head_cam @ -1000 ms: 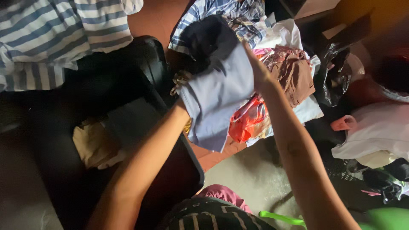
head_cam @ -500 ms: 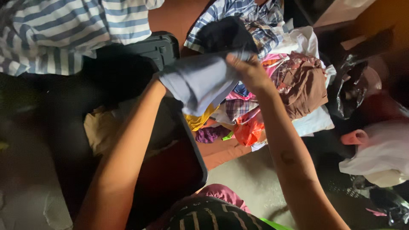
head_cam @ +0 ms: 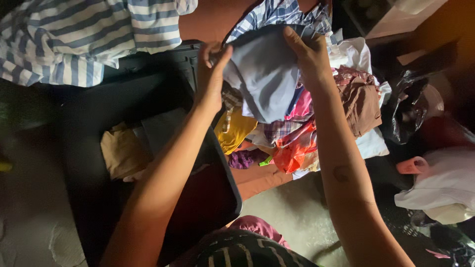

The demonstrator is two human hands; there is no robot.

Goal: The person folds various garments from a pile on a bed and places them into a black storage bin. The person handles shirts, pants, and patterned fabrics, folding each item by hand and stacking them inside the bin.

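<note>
Nearest us, at 7 o'clock, we note an open black suitcase (head_cam: 148,217) with tan clothing (head_cam: 121,153) inside. Above it, our left hand (head_cam: 212,74) and right hand (head_cam: 309,54) lift a pale blue-grey garment (head_cam: 264,79), each grip pinching its top edge, left at 11 o'clock, right at 1 o'clock. The garment hangs over a mixed clothes pile (head_cam: 307,138). Farthest, at 10 o'clock, a striped shirt (head_cam: 84,34) lies.
</note>
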